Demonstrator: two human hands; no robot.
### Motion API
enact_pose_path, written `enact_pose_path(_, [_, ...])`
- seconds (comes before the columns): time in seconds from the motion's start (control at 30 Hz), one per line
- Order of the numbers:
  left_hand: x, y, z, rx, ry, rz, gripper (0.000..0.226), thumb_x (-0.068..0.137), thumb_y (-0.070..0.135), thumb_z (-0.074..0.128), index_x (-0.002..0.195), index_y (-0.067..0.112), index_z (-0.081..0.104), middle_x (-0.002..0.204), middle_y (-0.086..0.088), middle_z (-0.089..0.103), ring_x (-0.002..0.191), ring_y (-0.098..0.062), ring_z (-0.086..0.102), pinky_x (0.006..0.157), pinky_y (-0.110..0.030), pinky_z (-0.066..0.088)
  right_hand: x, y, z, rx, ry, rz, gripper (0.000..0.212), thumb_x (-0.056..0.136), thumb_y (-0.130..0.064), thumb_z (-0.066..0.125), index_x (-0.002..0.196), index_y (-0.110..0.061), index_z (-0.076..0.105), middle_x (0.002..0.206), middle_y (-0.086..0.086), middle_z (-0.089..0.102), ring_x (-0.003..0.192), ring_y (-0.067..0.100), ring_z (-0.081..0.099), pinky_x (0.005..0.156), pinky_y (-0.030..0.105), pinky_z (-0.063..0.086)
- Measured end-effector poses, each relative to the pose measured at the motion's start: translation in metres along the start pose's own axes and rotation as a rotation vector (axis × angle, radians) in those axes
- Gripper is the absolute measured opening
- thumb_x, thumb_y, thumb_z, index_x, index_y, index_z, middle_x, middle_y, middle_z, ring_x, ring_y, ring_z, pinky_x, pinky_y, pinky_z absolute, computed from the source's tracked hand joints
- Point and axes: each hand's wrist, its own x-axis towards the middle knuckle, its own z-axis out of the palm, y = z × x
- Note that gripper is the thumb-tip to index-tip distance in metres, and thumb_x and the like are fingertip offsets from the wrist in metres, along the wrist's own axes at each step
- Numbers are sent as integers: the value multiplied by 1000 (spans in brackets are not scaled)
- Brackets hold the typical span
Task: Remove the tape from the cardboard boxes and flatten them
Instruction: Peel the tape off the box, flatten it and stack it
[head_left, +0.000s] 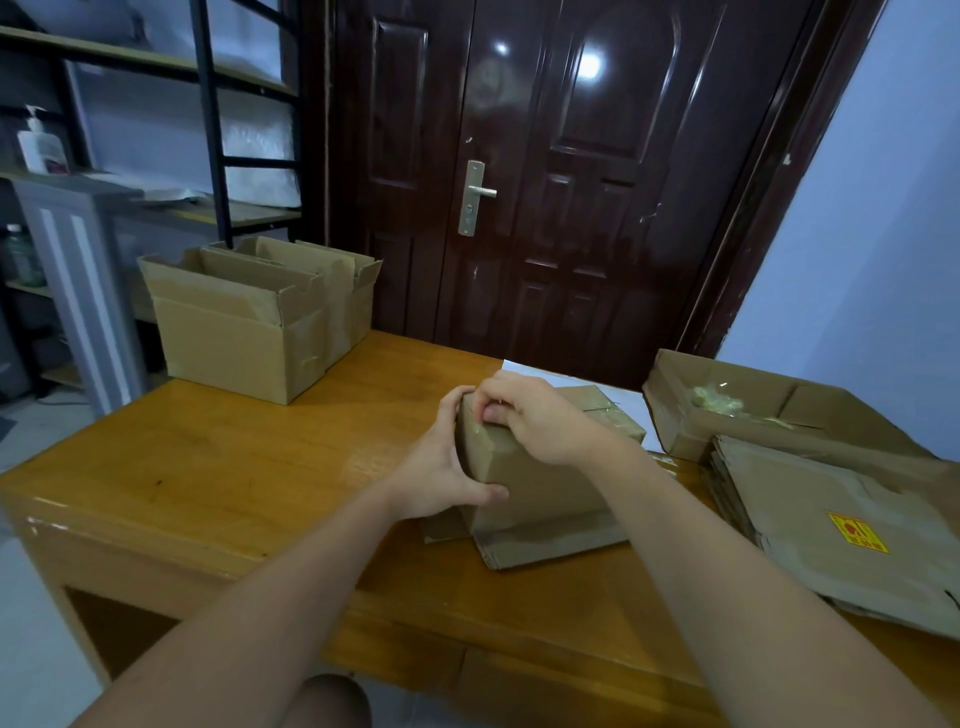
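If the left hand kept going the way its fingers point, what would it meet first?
The left hand already grips the small box, fingers pointing right across its near-left corner. It would meet that box first; the right hand lies just beyond, though depth is unclear.

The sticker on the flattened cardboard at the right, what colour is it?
The sticker is yellow with red markings; the head view shows it.
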Motion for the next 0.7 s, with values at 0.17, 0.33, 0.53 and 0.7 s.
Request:
enact_pose_path(0.17, [3, 1, -3, -10, -25, -11, 131, 60, 51, 99, 149, 59, 4, 143, 16, 45, 125, -9, 58, 104, -38, 56, -7, 3, -15, 102, -97, 111, 14, 102, -13, 56, 96, -19, 68, 95, -7, 63, 90, 3, 56, 80, 18, 43])
enact_pose_path(0.33, [3, 2, -4, 6, -30, -33, 131, 59, 54, 98, 145, 66, 0, 142, 21, 44, 127, -6, 56, 103, -29, 53, -10, -1, -16, 141, -65, 138, 17, 105, -25, 55, 118, -28, 64, 107, -5, 62, 95, 9, 58, 79, 18, 48])
enact_pose_path(0.53, [4, 3, -1, 11, -37, -54, 133, 61, 53, 97, 147, 63, -4, 142, 23, 44, 127, -4, 55, 101, -18, 49, -8, -7, -8, -39, -19, 89, 13, 100, -25, 63, 110, -29, 70, 101, -8, 51, 91, 7, 53, 80, 28, 45])
enact_pose_path(0.7, [3, 3, -2, 25, -30, -46, 134, 60, 56, 97, 149, 60, -3, 143, 19, 44, 128, -5, 54, 105, -27, 51, -7, -4, 5, -91, 114, -32, 10, 98, -12, 64, 90, -11, 70, 97, -4, 50, 93, 18, 54, 88, 41, 49])
